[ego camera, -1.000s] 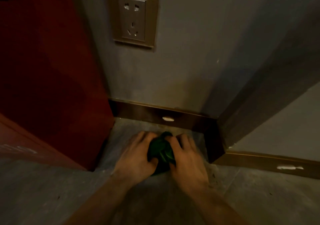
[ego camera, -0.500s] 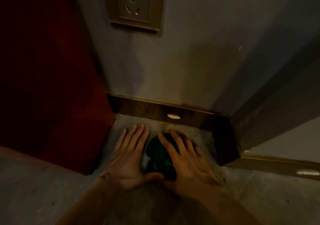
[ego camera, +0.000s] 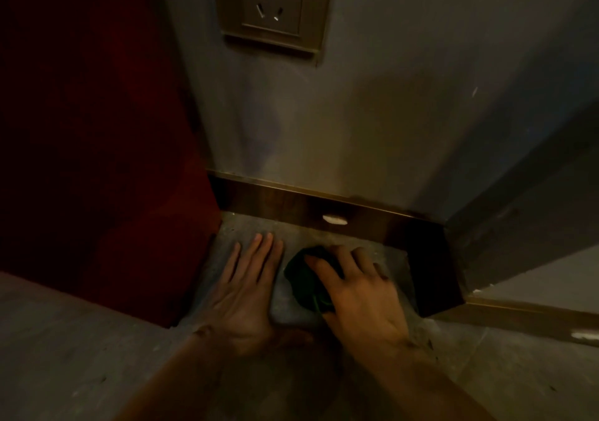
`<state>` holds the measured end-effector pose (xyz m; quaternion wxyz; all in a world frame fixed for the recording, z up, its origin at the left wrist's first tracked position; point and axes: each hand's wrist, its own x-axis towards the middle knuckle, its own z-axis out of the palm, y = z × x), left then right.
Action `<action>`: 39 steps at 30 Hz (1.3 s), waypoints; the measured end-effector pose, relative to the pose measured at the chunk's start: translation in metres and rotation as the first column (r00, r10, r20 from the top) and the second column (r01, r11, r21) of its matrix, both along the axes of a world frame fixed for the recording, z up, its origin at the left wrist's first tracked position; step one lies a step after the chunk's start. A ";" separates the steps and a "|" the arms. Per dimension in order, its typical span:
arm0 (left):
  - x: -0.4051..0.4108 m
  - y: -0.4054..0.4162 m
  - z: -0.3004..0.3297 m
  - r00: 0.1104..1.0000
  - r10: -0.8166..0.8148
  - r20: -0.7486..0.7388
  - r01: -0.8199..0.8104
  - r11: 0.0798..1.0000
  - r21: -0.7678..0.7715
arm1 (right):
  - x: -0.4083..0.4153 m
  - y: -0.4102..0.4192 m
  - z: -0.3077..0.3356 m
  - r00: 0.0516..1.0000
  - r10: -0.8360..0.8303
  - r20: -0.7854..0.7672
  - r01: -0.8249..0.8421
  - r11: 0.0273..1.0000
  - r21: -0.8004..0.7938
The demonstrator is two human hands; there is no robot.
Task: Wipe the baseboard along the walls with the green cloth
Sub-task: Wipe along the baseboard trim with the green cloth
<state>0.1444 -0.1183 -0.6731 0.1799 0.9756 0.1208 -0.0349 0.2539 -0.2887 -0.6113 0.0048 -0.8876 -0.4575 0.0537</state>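
Grey floor (ego camera: 97,356); left hand (ego camera: 241,291) flat; right hand (ego camera: 359,294) covering green cloth (ego camera: 301,278).

R hand (ego camera: 359,294) on green cloth (ego camera: 303,279), floor (ego camera: 81,356).

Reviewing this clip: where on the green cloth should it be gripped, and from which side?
Probably the bunched top of the green cloth, taken from above: it lies wadded on the floor, the right hand already over it, the left hand flat beside it.
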 end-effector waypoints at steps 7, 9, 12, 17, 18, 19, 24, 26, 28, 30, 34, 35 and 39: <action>0.001 -0.012 -0.004 0.995 0.095 0.040 -0.097 0.994 0.048 | 0.008 -0.001 0.005 0.987 -0.022 0.160 0.008 0.996 0.086; 0.001 -0.013 -0.006 0.993 0.103 0.059 -0.106 0.992 0.065 | 0.008 0.001 0.005 0.983 -0.032 0.180 0.014 0.995 0.100; 0.002 -0.014 -0.008 0.992 0.103 0.070 -0.108 0.990 0.085 | 0.009 0.003 0.005 0.975 -0.026 0.220 0.002 0.994 0.108; 0.001 -0.016 -0.008 0.992 0.113 0.060 -0.119 0.987 0.104 | 0.008 0.009 0.006 0.976 -0.004 0.219 -0.018 0.995 0.096; 0.002 -0.016 -0.009 0.990 0.121 0.070 -0.128 0.987 0.100 | 0.008 0.010 0.006 0.976 -0.003 0.219 -0.016 0.996 0.086; 0.002 -0.017 -0.008 0.989 0.125 0.074 -0.132 0.987 0.095 | 0.009 0.010 0.006 0.976 -0.001 0.220 -0.015 0.997 0.072; 0.006 -0.018 -0.008 0.987 0.124 0.103 -0.131 0.989 0.065 | 0.013 0.010 0.008 0.969 0.006 0.247 -0.014 0.999 0.031; 0.014 -0.020 -0.007 0.985 0.129 0.113 -0.135 0.989 0.055 | 0.020 0.010 0.011 0.956 -0.005 0.292 -0.002 1.000 0.026; 0.014 -0.019 -0.006 0.988 0.121 0.099 -0.128 0.989 0.069 | 0.019 0.016 0.012 0.949 0.012 0.314 -0.020 1.000 0.020; 0.010 -0.018 -0.008 0.990 0.119 0.072 -0.126 0.987 0.098 | 0.015 0.023 0.011 0.943 0.039 0.331 -0.048 0.999 0.019; 0.003 -0.017 -0.007 0.994 0.113 0.013 -0.114 0.984 0.140 | 0.010 0.037 0.007 0.921 0.116 0.372 -0.118 0.993 -0.018; 0.004 -0.016 -0.006 0.994 0.111 0.006 -0.111 0.983 0.144 | 0.011 0.041 0.006 0.912 0.137 0.386 -0.137 0.990 -0.028; 0.003 -0.015 -0.005 0.994 0.107 0.001 -0.106 0.985 0.139 | 0.017 0.061 0.008 0.843 0.201 0.499 -0.190 0.979 -0.073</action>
